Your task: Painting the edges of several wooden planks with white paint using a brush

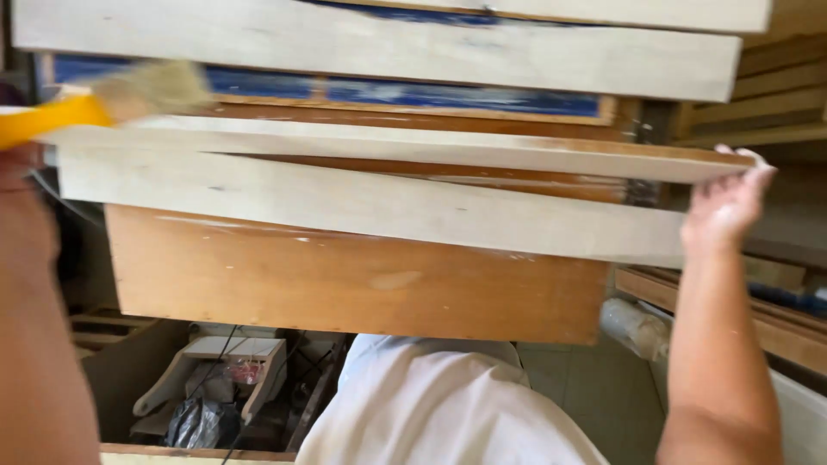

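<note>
The right hand [728, 202], at three o'clock, has its grip clamped on the right end of a long pale wooden board [388, 146]: the fingers curl over the board's top edge and the palm presses against its end. The board runs from that hand across to nine o'clock, slightly tilted, its far end near the brush. Pale smears cover the fingers and forearm.

At ten o'clock a paintbrush [103, 99] with a yellow handle and light bristles lies over the board's left end, bristles pointing toward one o'clock. The left hand [17, 172] sits at the nine o'clock edge just below the handle; whether its grip is closed on the handle I cannot tell, since the fingers are cut off by the frame.

Just below the held board lies a second pale board [362, 207], and under it, at six o'clock, a brown panel [345, 284]. Toward twelve o'clock more pale boards [388, 43] are stacked, with blue-painted strips [448, 95] between them. At seven o'clock, low on the floor, stands a white machine [224, 370] beside a dark bag [198, 422]. White clothing [439, 405] fills six o'clock.
</note>
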